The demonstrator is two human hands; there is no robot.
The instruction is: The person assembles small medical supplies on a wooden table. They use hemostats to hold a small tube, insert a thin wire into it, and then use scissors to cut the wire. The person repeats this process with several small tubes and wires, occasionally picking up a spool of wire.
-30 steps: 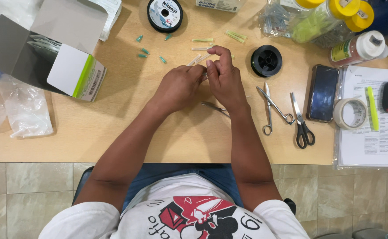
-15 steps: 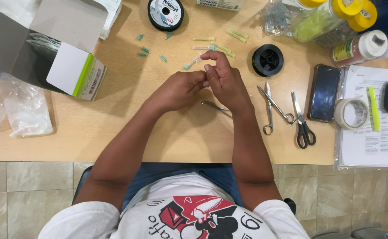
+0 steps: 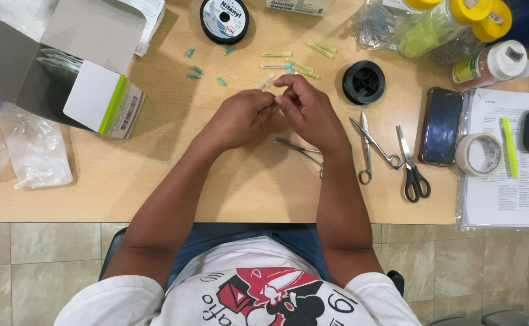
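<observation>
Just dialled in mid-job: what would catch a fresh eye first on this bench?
The two hands meet at the table's middle: the left hand and right hand pinch a small pale tube between their fingertips. Just beyond them lie scattered green caps and pale green tubes. An open grey box sits far left, and black-handled scissors beside a dark phone to the right.

black spool | black-handled scissors | yellow jar lids | pale-green tubes | tan table
</observation>
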